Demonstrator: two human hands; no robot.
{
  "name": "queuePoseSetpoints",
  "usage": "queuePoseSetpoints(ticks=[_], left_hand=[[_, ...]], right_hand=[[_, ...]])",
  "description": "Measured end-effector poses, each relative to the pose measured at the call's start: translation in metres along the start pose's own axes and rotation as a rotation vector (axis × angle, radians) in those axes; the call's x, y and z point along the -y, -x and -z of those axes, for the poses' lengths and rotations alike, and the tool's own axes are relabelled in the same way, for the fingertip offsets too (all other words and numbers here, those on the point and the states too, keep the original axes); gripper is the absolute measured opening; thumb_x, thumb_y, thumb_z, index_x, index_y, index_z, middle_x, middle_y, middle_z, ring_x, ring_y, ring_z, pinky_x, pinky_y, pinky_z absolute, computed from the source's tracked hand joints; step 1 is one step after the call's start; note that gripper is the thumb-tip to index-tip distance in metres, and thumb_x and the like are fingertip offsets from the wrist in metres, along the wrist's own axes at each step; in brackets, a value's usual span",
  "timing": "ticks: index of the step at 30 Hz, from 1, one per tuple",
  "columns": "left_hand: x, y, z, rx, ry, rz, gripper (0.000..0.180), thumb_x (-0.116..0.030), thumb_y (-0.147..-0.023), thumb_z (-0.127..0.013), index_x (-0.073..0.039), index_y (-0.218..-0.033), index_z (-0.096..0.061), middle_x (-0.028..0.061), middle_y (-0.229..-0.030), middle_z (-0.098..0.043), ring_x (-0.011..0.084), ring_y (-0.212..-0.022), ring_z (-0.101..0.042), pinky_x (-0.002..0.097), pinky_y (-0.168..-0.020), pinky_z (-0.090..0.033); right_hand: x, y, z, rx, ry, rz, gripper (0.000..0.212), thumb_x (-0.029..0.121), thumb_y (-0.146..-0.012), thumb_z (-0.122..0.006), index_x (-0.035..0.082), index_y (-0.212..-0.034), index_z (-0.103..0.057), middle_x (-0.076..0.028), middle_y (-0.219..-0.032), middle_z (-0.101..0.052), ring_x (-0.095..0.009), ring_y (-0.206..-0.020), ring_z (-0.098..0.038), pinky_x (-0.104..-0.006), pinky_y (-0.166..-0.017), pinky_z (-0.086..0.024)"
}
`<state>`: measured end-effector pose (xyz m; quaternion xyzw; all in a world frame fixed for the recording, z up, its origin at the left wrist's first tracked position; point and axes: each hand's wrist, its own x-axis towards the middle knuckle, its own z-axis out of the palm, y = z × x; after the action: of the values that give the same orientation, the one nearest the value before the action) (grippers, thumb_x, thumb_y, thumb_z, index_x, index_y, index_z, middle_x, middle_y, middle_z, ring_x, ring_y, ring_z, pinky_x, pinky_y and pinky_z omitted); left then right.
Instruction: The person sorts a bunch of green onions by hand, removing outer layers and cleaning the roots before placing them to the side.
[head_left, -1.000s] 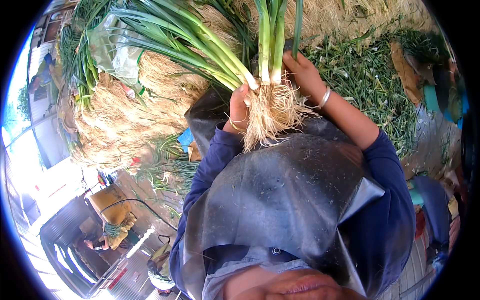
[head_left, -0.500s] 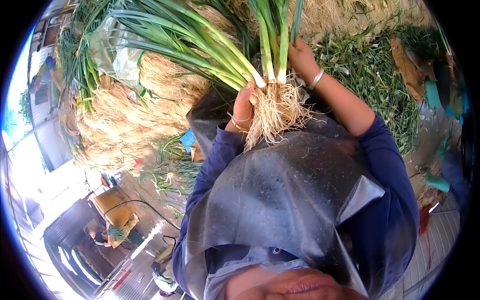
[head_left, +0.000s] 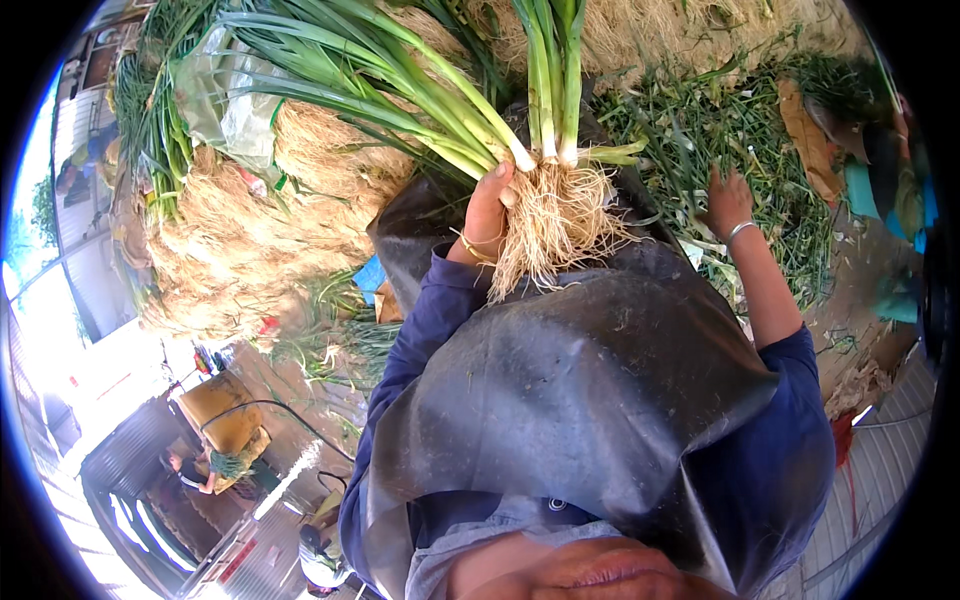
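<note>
My left hand [head_left: 488,212] is closed round the lower stalks of a bunch of green onions [head_left: 440,100], thumb on the white ends. Their long leaves fan up and to the left. A few more green onions [head_left: 555,90] stand upright beside it, resting on my black apron [head_left: 600,350]. The pale roots [head_left: 560,225] hang in a tangle over the apron. One yellowish-green leaf [head_left: 615,153] sticks out sideways from the upright stalks. Off to the right, my right hand [head_left: 729,205] is over a heap of green trimmings [head_left: 770,150], its fingers apart.
Large piles of root-end-out green onions [head_left: 230,250] lie at the left and far side. A clear plastic sheet [head_left: 230,105] covers part of the left pile. Brown cardboard [head_left: 808,140] lies at the right. At the lower left, another person [head_left: 195,472] is by a yellow container [head_left: 222,412].
My right hand has left the upright stalks and swung right over the trimmings. The yellowish leaf now sticks out beside them. My left hand keeps its hold.
</note>
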<state>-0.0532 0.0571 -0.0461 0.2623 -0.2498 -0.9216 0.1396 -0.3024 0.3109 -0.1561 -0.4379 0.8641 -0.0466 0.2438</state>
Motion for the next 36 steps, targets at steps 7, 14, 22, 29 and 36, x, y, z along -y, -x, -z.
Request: queuePoseSetpoints(ticks=[7, 14, 22, 29, 36], left_hand=[[-0.006, 0.006, -0.027, -0.022, -0.105, -0.009, 0.062, -0.05, -0.087, -0.055, -0.002, -0.124, -0.046, 0.0159, -0.112, -0.058, 0.0273, -0.095, -0.061, 0.0392, -0.085, -0.05], [-0.006, 0.011, -0.013, 0.044, 0.022, 0.042, 0.064, -0.055, -0.09, -0.045, 0.0, -0.124, -0.046, 0.0157, -0.115, -0.058, 0.0266, -0.099, -0.06, 0.0389, -0.088, -0.048], [0.007, 0.001, 0.033, 0.059, 0.016, 0.001, 0.055, -0.048, -0.091, -0.05, -0.005, -0.125, -0.045, 0.0127, -0.117, -0.057, 0.0249, -0.104, -0.058, 0.039, -0.089, -0.048], [0.005, -0.007, 0.03, 0.179, 0.019, 0.053, 0.055, -0.03, -0.08, -0.068, -0.001, -0.122, -0.049, 0.012, -0.114, -0.059, 0.0256, -0.1, -0.059, 0.0399, -0.087, -0.049], [-0.01, -0.004, -0.007, 0.125, -0.011, -0.074, 0.06, -0.028, -0.075, -0.067, -0.001, -0.124, -0.047, 0.0184, -0.114, -0.059, 0.0268, -0.106, -0.059, 0.0359, -0.086, -0.053]], right_hand=[[0.163, -0.056, 0.078, 0.365, -1.14, 0.461, 0.098, 0.013, -0.072, -0.077, 0.014, -0.148, -0.015, -0.011, -0.142, -0.039, -0.02, -0.126, -0.042, -0.0323, -0.101, -0.038], [0.152, -0.06, 0.054, 0.48, -1.123, 0.368, 0.021, 0.016, -0.089, -0.062, 0.006, -0.108, -0.062, 0.002, -0.064, -0.058, -0.005, -0.053, -0.051, -0.021, -0.046, -0.041], [0.053, -0.024, 0.035, 0.835, -1.495, 0.164, 0.02, 0.02, -0.089, -0.061, 0.002, -0.097, -0.061, 0.001, -0.051, -0.05, -0.005, -0.037, -0.039, -0.0206, -0.035, -0.028], [0.035, -0.059, 0.052, 0.224, -0.511, -0.058, 0.073, 0.039, -0.089, -0.056, 0.008, -0.145, -0.022, -0.022, -0.137, -0.043, -0.029, -0.119, -0.052, -0.0356, -0.098, -0.041], [0.219, -0.087, 0.153, 0.221, -0.472, 0.615, 0.067, 0.042, -0.092, -0.046, 0.002, -0.141, -0.024, -0.026, -0.115, -0.056, -0.038, -0.104, -0.057, -0.0408, -0.092, -0.044]])
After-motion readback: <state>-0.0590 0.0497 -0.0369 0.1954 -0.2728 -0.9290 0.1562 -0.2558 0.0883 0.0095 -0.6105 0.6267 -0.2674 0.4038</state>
